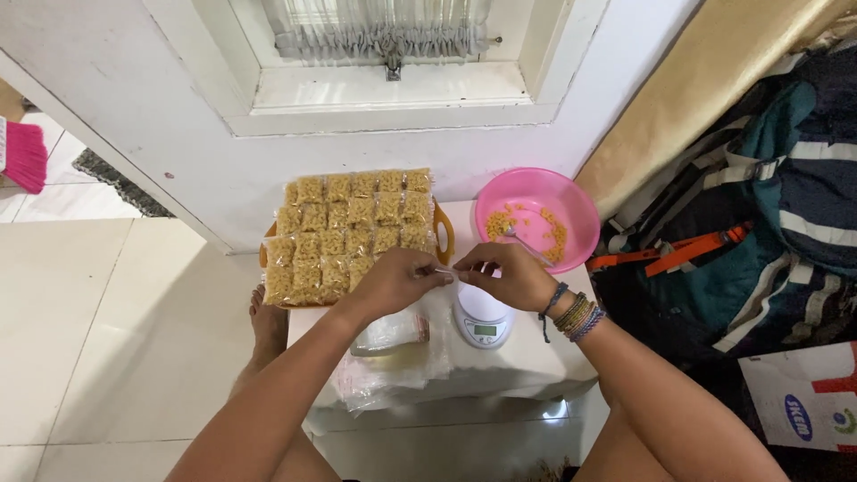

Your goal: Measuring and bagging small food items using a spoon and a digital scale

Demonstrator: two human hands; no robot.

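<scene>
My left hand (pixel 397 278) and my right hand (pixel 511 275) meet above a small white table (pixel 527 357), each pinching one side of a small clear plastic bag (pixel 446 272). Right under the hands stands a small white digital kitchen scale (pixel 483 323). A pile of empty clear bags (pixel 393 353) lies below my left hand. Behind it an orange tray (pixel 443 234) holds several rows of filled packets of yellow snack pieces (pixel 348 232). To the right is a pink bowl (pixel 571 201) with loose yellow pieces and a spoon (pixel 527 243).
A white door (pixel 178 107) with a curtained window rises behind the table. Dark bags with orange straps (pixel 714 250) crowd the right side. White floor tiles (pixel 89 312) spread to the left, with a pink brush (pixel 25 156) at the far left. My bare foot (pixel 268 326) rests beside the table.
</scene>
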